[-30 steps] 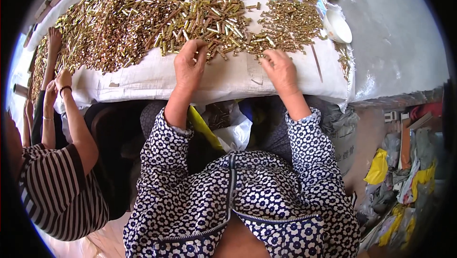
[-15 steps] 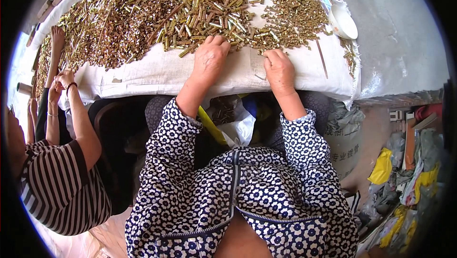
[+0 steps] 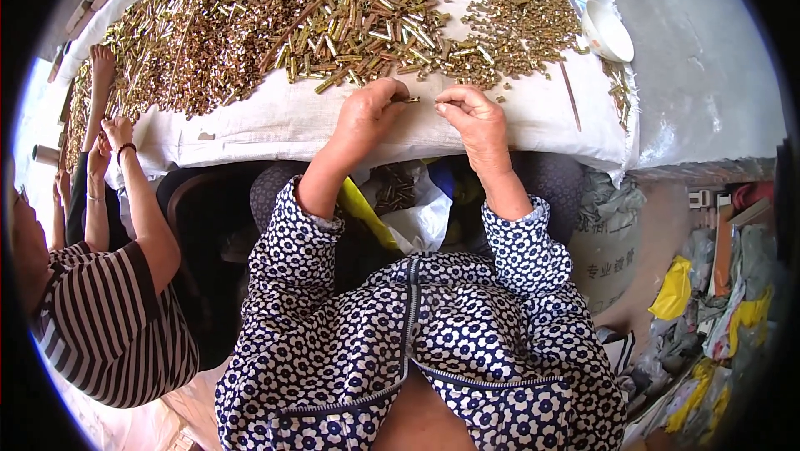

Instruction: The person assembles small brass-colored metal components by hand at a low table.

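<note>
White cloth (image 3: 275,130): spread under all the loose metal, its front edge hanging toward the person's lap; its pale ground probably helps small parts show up.
Left hand (image 3: 367,118): thumb and fingertips gripping a small metal piece (image 3: 412,99) by one end, just above the cloth, leaving the other end bare toward the right, seemingly so it stays reachable.
Right hand (image 3: 477,122): turned to face the left, fingertips bent close together, apart from that piece; whether anything sits between them cannot be told.
Long pieces (image 3: 367,14): heaped ahead of the left hand, within easy reach.
Short pieces (image 3: 517,22): gathered mostly ahead of the right hand, a pale gap partly dividing the two heaps, which perhaps keeps kinds apart.
White bowl (image 3: 612,34): at the cloth's right edge, clear of both hands.
Thin stick (image 3: 571,97): lying on the cloth right of the right hand.
Plastic bag (image 3: 421,222): below the front edge, between the forearms, beside more metal pieces (image 3: 396,193).
</note>
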`<control>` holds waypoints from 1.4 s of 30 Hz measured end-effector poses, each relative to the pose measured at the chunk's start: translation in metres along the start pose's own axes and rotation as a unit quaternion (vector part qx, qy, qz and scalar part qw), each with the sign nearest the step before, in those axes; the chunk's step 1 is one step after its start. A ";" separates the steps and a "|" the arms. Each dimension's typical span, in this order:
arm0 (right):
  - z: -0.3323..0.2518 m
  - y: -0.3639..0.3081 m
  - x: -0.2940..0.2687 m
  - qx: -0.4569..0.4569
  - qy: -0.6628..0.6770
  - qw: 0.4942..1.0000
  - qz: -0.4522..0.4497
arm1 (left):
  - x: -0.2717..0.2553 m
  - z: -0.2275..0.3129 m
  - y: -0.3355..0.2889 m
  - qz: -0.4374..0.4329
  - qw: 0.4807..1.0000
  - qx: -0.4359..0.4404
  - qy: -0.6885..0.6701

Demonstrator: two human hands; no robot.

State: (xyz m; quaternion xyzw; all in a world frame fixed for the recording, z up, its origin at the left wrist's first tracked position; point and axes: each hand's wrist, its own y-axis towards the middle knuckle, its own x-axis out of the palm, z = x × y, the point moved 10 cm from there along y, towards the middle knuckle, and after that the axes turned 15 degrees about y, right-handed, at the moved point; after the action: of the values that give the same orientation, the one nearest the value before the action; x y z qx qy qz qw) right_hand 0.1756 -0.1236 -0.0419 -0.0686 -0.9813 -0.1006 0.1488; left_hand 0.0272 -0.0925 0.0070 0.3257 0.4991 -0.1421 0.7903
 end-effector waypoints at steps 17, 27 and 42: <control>0.005 -0.010 0.011 0.062 0.153 0.986 -0.015 | 0.026 -0.013 -0.015 -0.102 0.888 -0.178 -0.411; 0.010 -0.014 0.012 0.037 0.159 0.987 -0.013 | 0.036 -0.018 -0.020 -0.077 0.839 -0.202 -0.499; -0.004 -0.004 0.007 0.019 0.147 0.989 -0.018 | 0.035 -0.007 -0.008 -0.063 0.807 -0.212 -0.548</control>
State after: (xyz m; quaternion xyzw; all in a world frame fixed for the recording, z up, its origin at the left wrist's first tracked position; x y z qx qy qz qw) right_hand 0.1697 -0.1279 -0.0364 -0.0325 -0.9517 -0.0935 0.2906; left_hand 0.0344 -0.0906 -0.0287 -0.0142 0.0204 -0.2370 0.9712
